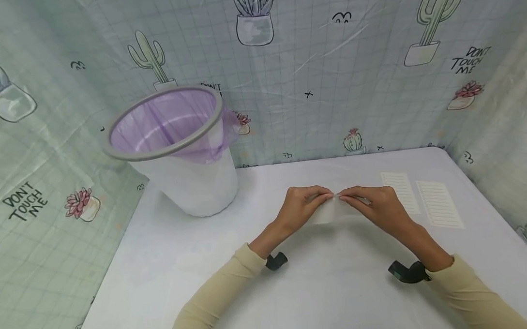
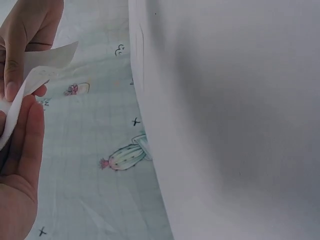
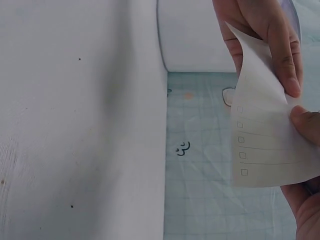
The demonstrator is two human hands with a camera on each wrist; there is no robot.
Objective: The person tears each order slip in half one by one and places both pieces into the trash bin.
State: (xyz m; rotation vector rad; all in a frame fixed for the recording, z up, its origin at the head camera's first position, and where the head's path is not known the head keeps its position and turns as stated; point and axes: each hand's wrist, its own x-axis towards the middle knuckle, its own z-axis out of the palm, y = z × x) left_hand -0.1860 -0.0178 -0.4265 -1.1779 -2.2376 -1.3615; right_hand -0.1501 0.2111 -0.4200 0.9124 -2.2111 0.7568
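A person's left hand (image 1: 297,208) and right hand (image 1: 378,206) pinch a curling paper sheet (image 3: 265,155) printed with checkboxes, fingertips almost meeting — just above the white table (image 1: 337,288) before me. Two ruled sheets (image 1: 440,204) lie side by side toward its far right. At far left stands a white bin (image 1: 190,186), grey-rimmed and purple-lined — backed by pale green cloth (image 1: 303,61) bearing potted cacti and "Don't touch me."

Ruled paper (image 3: 265,155) is white, 2 sleeves (image 1: 217,289) beige, bin liner (image 1: 163,119) purple, backdrop (image 1: 308,61) cactus-printed.
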